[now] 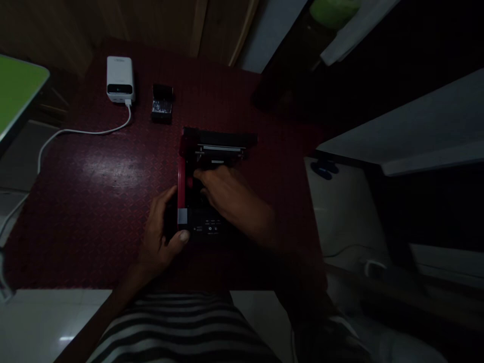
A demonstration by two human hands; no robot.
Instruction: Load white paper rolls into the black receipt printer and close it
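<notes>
A black-and-red box-shaped device (182, 176), which looks like a small printer, sits on the dark red table with its lid (227, 138) raised at the back. Small buttons and printed labels mark its front panel. My left hand (159, 234) braces its near left corner, the thumb at the front edge and the fingers along the left side. Inside the opened bay is my right hand (227, 191), its fingers curled downward. What those fingertips hold or touch is hidden in the shadow.
A white power bank (120, 79) with a plugged-in white cable (86, 132) lies at the back left of the table (106, 212). Beside it is a small opened black case (162, 107). A green-topped surface (20, 91) juts in at left. Dark slippers (323, 169) lie on the floor at right.
</notes>
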